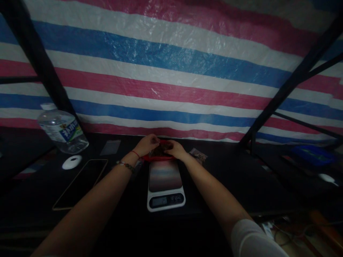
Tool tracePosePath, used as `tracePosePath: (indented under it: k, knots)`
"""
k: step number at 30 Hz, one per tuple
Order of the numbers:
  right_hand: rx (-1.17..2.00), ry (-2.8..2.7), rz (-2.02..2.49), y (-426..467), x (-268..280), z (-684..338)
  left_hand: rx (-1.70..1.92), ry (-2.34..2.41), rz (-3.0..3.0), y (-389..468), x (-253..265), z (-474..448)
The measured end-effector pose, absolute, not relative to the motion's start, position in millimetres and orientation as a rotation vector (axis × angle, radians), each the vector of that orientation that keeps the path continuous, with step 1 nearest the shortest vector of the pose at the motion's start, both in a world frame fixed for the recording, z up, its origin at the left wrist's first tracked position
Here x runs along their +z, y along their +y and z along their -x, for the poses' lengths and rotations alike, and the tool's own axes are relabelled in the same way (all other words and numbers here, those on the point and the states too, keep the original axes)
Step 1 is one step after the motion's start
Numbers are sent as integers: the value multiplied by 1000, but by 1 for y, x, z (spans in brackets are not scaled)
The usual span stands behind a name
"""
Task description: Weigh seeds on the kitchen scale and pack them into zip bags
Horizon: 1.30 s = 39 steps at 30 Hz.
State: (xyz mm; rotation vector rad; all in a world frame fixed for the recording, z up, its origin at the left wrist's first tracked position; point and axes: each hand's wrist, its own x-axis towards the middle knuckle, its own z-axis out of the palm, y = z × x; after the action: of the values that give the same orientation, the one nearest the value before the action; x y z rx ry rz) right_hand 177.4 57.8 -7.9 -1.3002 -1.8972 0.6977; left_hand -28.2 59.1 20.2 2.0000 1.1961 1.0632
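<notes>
A red tray point(146, 157) stands at the back of the black table, with dark brown small pieces point(160, 149) in it. My left hand point(146, 145) is over the tray's left side, its fingers pinched together; something clear shows below them, too dim to name. On the other side, my right hand point(176, 149) reaches into the brown pieces with curled fingers, and what they grip is hidden. Just in front of the tray lies a white kitchen scale point(165, 178) with a lit display and a shiny dark plate. A small clear bag with bits in it point(198, 155) rests right of my right hand.
To the left are a flat clear bag point(110, 147), a phone point(81, 184), a white mouse point(72, 162) and a large clear bottle point(64, 130). Dark metal posts point(278, 94) flank a striped plastic sheet point(166, 75) behind. A blue container point(313, 155) sits far right.
</notes>
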Motion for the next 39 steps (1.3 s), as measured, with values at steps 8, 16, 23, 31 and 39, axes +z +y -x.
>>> tracePosePath:
  k: [8, 16, 23, 31, 39]
  knots:
    - [604, -1901, 1327, 46, -4, -174, 1529, 1487, -1872, 22, 14, 38]
    - [587, -1945, 1218, 37, -6, -179, 1706, 1396, -1680, 21, -2, 60]
    - [539, -1887, 1219, 15, -2, -182, 1646, 1408, -1767, 16, -3, 62]
    - [773, -2047, 1012, -19, 15, -191, 1650, 1483, -1808, 19, -4, 65]
    - [556, -2260, 1018, -25, 21, -194, 1581, 1422, -1836, 21, -12, 61]
